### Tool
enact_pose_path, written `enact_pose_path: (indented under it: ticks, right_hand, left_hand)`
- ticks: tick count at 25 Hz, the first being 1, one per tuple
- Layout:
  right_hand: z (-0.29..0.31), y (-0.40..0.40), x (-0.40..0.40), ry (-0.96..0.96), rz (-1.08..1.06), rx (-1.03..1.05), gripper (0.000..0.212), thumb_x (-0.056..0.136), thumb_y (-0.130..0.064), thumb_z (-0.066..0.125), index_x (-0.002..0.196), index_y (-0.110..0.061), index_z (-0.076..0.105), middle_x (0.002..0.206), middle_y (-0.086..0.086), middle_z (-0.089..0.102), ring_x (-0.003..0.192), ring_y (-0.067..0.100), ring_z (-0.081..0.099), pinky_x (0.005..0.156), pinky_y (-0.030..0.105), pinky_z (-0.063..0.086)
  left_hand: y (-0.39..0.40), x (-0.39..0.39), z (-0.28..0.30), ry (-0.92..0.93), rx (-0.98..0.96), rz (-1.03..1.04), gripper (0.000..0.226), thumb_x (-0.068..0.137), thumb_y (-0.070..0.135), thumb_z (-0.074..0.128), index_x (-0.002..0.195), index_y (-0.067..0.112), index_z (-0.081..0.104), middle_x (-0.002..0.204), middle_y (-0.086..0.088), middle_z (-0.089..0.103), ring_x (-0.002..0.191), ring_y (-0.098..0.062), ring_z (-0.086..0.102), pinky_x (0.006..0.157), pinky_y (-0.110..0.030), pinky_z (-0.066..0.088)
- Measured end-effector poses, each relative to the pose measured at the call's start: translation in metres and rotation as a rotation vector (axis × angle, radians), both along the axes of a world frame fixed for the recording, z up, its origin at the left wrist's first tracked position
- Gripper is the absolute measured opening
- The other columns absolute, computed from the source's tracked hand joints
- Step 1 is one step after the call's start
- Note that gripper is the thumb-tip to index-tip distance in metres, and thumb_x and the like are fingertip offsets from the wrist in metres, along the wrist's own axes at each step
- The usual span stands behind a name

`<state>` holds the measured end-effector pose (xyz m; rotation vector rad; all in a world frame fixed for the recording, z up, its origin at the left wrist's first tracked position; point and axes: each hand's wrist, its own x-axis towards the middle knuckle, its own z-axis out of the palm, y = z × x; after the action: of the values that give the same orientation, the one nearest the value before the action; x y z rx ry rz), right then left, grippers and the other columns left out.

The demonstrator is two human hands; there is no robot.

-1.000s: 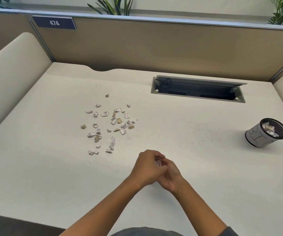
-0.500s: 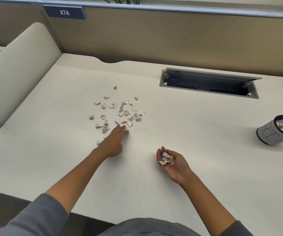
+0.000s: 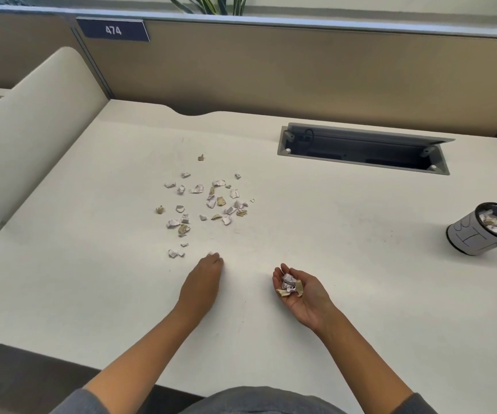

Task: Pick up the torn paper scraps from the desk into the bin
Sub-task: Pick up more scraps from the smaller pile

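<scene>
My left hand [image 3: 204,277]: palm down, fingertips pinching a small white paper scrap [image 3: 211,253].
My right hand [image 3: 302,289]: palm up, cupping a wad of torn scraps [image 3: 289,284].
Loose white and tan scraps [image 3: 208,201]: ahead of my left hand — on the cream desk [image 3: 330,234].
Black mesh bin with white paper wrap [image 3: 484,230]: far right of my right hand — scraps inside.

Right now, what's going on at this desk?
A person is clearing torn paper scraps off a desk. The left hand pinches a white scrap at the near edge of the pile. The right hand lies palm up, cupping a small heap of collected scraps. The bin at far right already holds some; many remain on the desk.
</scene>
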<state>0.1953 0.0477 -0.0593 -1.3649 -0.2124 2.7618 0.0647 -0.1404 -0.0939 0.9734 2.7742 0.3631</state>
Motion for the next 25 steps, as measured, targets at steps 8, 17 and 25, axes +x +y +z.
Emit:
enact_pose_path:
  ticks: [8, 17, 25]
  right_hand:
    - [-0.002, -0.003, 0.008, -0.007, 0.024, -0.007, 0.021, 0.098, -0.003, 0.044, 0.098, 0.007, 0.062, 0.085, 0.017, 0.062, 0.086, 0.027, 0.062, 0.071, 0.038, 0.058]
    - [0.003, 0.016, 0.028, 0.06, 0.059, 0.08, 0.024, 0.096, -0.002, 0.043, 0.102, 0.009, 0.064, 0.098, 0.02, 0.066, 0.08, 0.024, 0.066, 0.067, 0.029, 0.059]
    - [-0.002, 0.049, 0.05, 0.091, -0.011, 0.162, 0.026, 0.095, -0.001, 0.042, 0.104, 0.009, 0.064, 0.093, 0.017, 0.066, 0.069, 0.018, 0.061, 0.063, 0.024, 0.053]
  left_hand:
    - [0.031, 0.003, 0.02, -0.245, 0.089, 0.227, 0.018, 0.076, 0.004, 0.057, 0.082, 0.009, 0.073, 0.084, 0.0, 0.069, 0.082, -0.019, 0.062, 0.067, -0.025, 0.047]
    - [0.1, 0.06, 0.074, -0.807, 0.41, 0.155, 0.011, 0.069, 0.015, 0.077, 0.079, 0.019, 0.079, 0.074, 0.003, 0.076, 0.074, -0.007, 0.072, 0.066, -0.019, 0.055]
    - [0.147, 0.087, 0.079, -0.866, 0.446, 0.068, 0.012, 0.075, 0.022, 0.074, 0.086, 0.021, 0.078, 0.081, 0.005, 0.077, 0.081, -0.005, 0.073, 0.084, -0.03, 0.058]
